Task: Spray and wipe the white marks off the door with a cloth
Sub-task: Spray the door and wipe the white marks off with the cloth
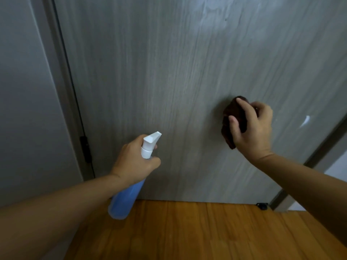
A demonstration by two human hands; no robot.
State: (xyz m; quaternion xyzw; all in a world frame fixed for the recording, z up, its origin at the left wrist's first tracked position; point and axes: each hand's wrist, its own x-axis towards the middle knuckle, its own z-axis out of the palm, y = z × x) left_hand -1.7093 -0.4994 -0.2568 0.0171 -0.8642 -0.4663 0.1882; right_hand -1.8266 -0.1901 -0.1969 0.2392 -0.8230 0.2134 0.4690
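A grey wood-grain door (178, 81) fills most of the head view. My left hand (134, 162) grips a blue spray bottle (124, 199) by the neck, its white nozzle (152, 138) aimed up and right toward the door. My right hand (251, 126) holds a bunched dark brown cloth (233, 117) against the door's lower right part. A white mark (305, 121) shows on the door just right of that hand. A pale hazy smear (212, 14) lies near the top.
A black hinge (85, 149) sits on the door's left edge beside a grey wall (28, 109). Orange wooden floor (206, 231) runs below the door. A small black doorstop (262, 205) sits at the door's lower right corner.
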